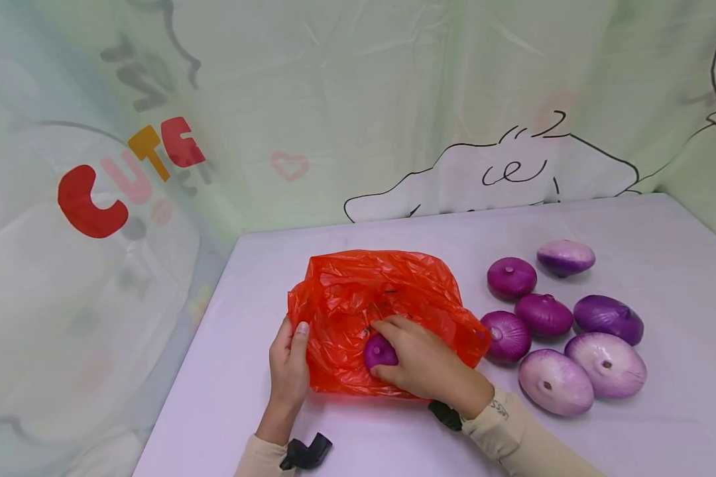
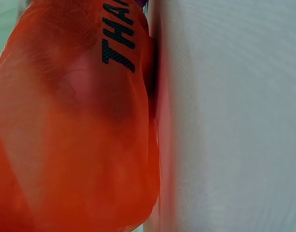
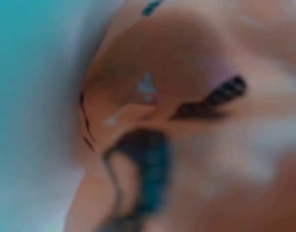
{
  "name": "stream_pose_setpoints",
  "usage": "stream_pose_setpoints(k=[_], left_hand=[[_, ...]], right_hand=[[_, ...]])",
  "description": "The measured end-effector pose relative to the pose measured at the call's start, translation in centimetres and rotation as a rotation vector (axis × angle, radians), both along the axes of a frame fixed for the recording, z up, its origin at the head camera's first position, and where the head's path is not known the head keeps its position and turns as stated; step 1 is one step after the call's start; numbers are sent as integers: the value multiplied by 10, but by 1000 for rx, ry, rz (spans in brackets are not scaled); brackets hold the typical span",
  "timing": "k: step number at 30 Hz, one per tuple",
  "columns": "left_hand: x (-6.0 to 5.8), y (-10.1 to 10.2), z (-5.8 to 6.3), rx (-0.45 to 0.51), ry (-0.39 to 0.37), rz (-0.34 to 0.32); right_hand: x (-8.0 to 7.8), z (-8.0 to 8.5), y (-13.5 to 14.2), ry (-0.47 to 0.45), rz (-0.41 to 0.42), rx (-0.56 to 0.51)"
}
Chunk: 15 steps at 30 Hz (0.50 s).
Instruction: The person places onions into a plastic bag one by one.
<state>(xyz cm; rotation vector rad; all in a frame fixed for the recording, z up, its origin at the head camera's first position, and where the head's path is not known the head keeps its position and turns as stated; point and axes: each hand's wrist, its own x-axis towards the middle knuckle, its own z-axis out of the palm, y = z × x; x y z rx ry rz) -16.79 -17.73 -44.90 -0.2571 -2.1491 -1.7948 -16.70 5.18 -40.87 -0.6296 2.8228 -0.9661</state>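
Note:
A red plastic bag point(image 1: 388, 265) lies on the table with its mouth spread toward me. My left hand point(image 1: 290, 364) grips the bag's left edge, thumb on the near side. Inside the mouth, my right hand point(image 1: 420, 354) holds a purple onion point(image 1: 380, 351) between thumb and fingers. In the left wrist view the bag's side point(image 2: 80, 145) fills the left half, with dark printed letters on it. The right wrist view is blurred; bag film with dark print point(image 3: 152, 58) shows there, and the onion cannot be made out.
Several more onions are grouped right of the bag. A dark purple onion point(image 1: 506, 336) sits by the bag's right corner, and a paler one point(image 1: 556, 382) lies nearer me. Behind the white table point(image 1: 215, 397) hangs a printed curtain point(image 1: 394, 99).

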Motion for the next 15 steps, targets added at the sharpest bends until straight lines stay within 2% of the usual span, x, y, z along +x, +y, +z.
stream_pose_setpoints(k=[15], left_hand=[[0, 1, 1, -6, 1, 4]], right_hand=[[3, 9, 1, 39, 3, 22]])
